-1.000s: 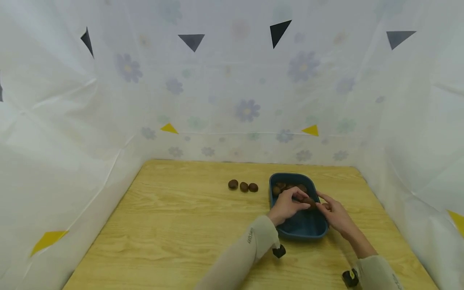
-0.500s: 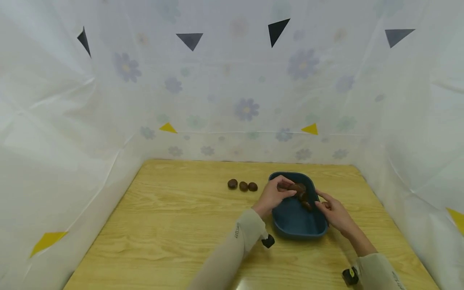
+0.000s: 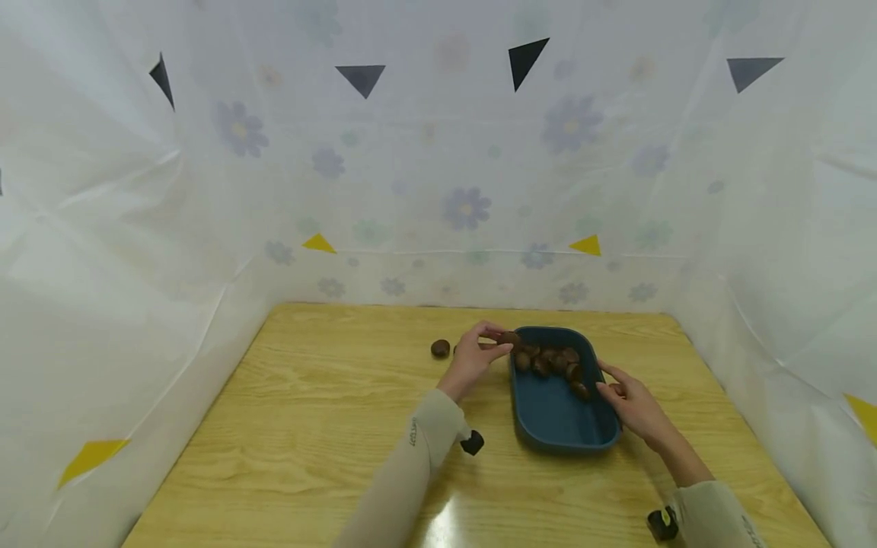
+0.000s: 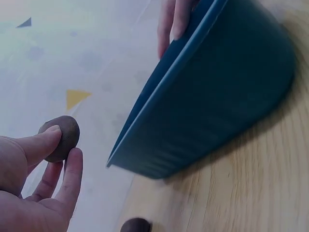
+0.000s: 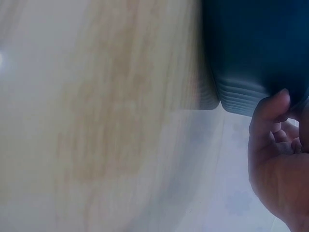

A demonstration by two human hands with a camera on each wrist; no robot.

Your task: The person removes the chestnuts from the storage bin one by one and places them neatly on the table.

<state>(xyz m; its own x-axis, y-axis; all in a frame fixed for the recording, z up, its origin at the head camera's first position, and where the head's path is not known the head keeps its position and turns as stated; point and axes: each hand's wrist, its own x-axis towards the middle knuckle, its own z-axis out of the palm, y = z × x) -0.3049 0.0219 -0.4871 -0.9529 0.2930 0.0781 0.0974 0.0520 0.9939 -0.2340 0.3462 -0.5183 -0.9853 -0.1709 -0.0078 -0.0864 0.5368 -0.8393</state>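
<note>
Between thumb and fingertips my left hand pinches a chestnut, held up just outside the left rim of a dark blue plastic bin. Inside, several brown chestnuts are gathered toward the bin's far end, with one lower by the right wall. My right hand grips the bin's right rim, thumb and fingers at the edge; its curled fingers also show in the right wrist view. Left of the bin, a chestnut lies on the table, and another is mostly hidden behind my left hand.
The light wood table is enclosed by white plastic sheeting with flower prints and black and yellow triangles. Black wrist devices hang under both sleeves.
My left hand has moved left out of the bin, carrying a chestnut, and now covers some of the chestnuts on the table. The right hand stays at the bin's rim.
</note>
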